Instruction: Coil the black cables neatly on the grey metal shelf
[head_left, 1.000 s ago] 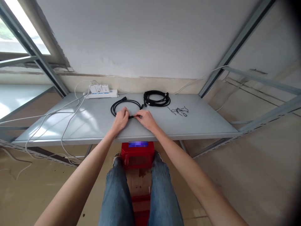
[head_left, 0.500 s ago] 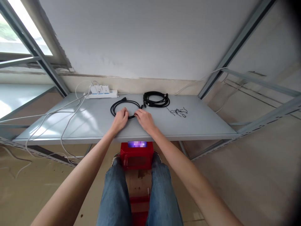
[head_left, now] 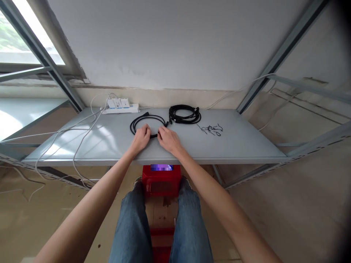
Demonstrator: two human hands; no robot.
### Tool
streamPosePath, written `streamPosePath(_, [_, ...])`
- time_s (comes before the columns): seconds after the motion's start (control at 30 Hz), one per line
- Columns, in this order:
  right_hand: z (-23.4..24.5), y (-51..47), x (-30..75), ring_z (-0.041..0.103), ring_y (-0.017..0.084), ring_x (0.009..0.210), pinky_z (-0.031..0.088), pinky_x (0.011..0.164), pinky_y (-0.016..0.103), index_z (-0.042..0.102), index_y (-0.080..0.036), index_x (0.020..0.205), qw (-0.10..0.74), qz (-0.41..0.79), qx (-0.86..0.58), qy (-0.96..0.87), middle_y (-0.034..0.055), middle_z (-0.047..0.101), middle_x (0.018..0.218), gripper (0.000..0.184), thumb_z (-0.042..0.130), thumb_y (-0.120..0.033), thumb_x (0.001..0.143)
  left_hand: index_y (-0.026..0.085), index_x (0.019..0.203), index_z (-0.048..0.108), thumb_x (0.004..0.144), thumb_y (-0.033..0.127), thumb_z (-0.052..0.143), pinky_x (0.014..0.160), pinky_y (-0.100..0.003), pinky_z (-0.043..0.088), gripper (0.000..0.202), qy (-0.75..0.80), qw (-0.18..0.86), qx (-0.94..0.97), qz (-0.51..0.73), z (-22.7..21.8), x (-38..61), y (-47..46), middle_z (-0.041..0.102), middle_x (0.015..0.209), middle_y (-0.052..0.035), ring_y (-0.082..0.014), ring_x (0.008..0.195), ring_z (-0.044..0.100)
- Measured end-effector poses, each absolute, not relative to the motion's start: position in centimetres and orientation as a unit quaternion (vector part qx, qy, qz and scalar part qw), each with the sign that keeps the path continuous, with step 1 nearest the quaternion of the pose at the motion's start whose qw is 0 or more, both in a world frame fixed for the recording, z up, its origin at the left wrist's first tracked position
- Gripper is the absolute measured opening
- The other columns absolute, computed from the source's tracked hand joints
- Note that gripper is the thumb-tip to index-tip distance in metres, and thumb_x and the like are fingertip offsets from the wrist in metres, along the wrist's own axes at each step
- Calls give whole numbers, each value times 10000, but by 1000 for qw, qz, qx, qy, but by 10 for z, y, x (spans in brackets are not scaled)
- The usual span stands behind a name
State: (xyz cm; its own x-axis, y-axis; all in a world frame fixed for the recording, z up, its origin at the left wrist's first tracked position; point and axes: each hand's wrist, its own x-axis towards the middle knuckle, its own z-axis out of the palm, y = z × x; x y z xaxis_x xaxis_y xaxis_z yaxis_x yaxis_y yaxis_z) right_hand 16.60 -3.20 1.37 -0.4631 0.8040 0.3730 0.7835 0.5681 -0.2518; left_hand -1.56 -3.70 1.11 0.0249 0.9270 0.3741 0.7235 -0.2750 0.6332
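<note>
Just above the centre of the frame, a loosely wound black rubber cable coil (head_left: 149, 117) is lying on the grey metal surface (head_left: 241, 142). The left hand (head_left: 141, 138) is curling its grip closed over the coil's near arc, and the right hand (head_left: 168, 139) is pinching that arc just beside it. The coil is looking light, limp and springy, likely best held where its loops are bunching. A tighter black cable bundle (head_left: 184, 114) is resting to its upper right.
</note>
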Motion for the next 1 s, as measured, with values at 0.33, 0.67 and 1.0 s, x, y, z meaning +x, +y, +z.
streamPosePath(0.33, [7,-19,172,645,212,828,371,708,300,676,-214,966,267,148,-496,-813,62,750,930,119,568,-196,1010,238,903,573,957,213,426,861,-373,481,158,575,120,735,339,9,-15,-36,713,888,-71,-257,897,644])
streamPosePath(0.67, [-2,-6,177,633,169,781,434,752,268,659,-199,839,361,237,-481,-763,20,709,818,102,636,-165,932,244,861,602,898,320,531,962,-461,416,111,586,89,765,251,8,-12,-38,722,923,-69,-320,1033,608])
streamPosePath(1.0, [-5,-3,176,587,147,696,400,674,249,618,-189,696,391,307,-464,-734,-20,645,682,116,663,-168,801,239,825,580,887,275,538,905,-419,431,84,585,78,765,256,10,-10,-40,720,949,-70,-293,994,633])
